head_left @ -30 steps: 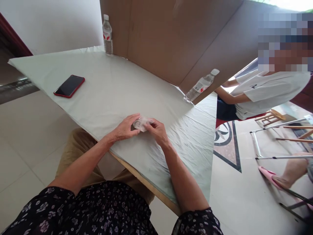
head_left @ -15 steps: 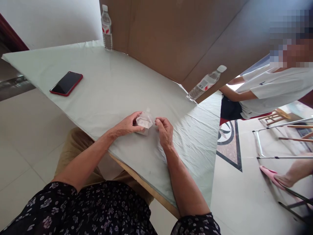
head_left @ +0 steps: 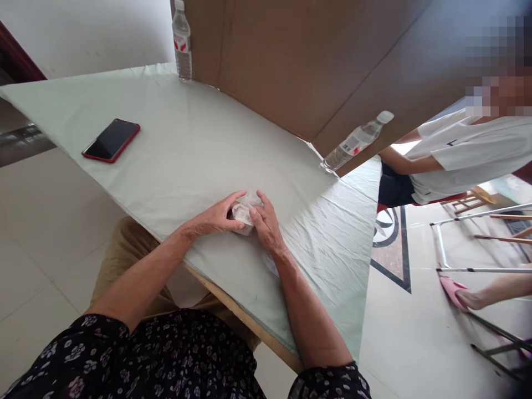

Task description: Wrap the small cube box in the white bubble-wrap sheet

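Note:
A small whitish box-like packet with crinkled clear plastic about its top sits on the cloth-covered table. My left hand is curled round its left side, thumb in front and fingers behind. My right hand closes on the right side, with the thumb on top of the plastic and the forefinger stretched behind. The fingers partly hide the packet, and I cannot make out its print. Beside my right wrist lies a piece of clear plastic, partly covered by the forearm.
A phone in a red case lies at the left. Two water bottles stand against a brown board: one bottle at the back left, another bottle at the right. Beyond the board sits a person in a white shirt.
My right hand has moved left onto the packet; half a second ago it was pinched just to the right of it. My left hand has kept its hold.

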Action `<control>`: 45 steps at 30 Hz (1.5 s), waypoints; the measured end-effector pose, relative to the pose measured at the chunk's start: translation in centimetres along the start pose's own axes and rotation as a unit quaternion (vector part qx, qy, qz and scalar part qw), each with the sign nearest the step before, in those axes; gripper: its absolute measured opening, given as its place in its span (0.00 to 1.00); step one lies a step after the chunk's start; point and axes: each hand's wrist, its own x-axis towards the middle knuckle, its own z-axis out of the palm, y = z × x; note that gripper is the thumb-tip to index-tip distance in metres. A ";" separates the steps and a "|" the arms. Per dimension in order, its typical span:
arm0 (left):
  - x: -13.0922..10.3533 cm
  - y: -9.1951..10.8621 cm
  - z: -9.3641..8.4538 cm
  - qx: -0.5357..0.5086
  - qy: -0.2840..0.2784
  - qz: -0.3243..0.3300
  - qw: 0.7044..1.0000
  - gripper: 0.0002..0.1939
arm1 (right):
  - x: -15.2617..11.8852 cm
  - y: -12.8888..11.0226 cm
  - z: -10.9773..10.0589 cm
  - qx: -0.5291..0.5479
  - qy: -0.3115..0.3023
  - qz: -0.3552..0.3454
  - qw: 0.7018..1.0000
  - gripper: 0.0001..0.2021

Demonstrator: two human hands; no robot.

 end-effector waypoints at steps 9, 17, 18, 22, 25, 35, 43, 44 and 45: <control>-0.2 0.6 0.1 -0.014 0.018 -0.023 0.999 0.52 | -1.5 -0.9 -1.1 0.016 0.071 -0.005 0.997 0.24; -0.5 1.0 0.1 -0.005 0.037 -0.038 0.999 0.53 | -1.5 -0.5 -0.8 0.001 -0.010 -0.005 1.000 0.32; -0.5 1.0 0.1 -0.004 0.034 -0.038 0.999 0.52 | -1.5 -0.4 -0.8 0.005 -0.011 -0.001 1.000 0.31; -0.8 0.8 -0.1 -0.062 0.006 -0.019 0.998 0.50 | -1.4 0.0 -1.0 0.018 -0.019 0.000 1.000 0.31; -0.9 0.7 0.0 -0.113 0.000 -0.017 0.993 0.50 | -1.2 0.3 -1.1 0.024 -0.032 -0.003 0.999 0.30; -0.5 0.7 0.5 -0.164 0.058 -0.041 0.984 0.49 | -1.4 -0.1 -0.9 0.070 0.078 0.023 0.994 0.25; -0.8 1.7 0.5 -0.136 0.054 -0.053 0.988 0.50 | -1.0 -0.4 -1.1 0.085 0.029 0.024 0.996 0.25; -0.8 1.7 0.5 -0.136 0.052 -0.055 0.988 0.50 | -1.0 -0.3 -1.1 0.079 0.020 0.024 0.996 0.25; -0.8 1.7 0.5 -0.137 0.050 -0.057 0.988 0.51 | -1.0 -0.3 -1.0 0.075 0.015 0.026 0.997 0.25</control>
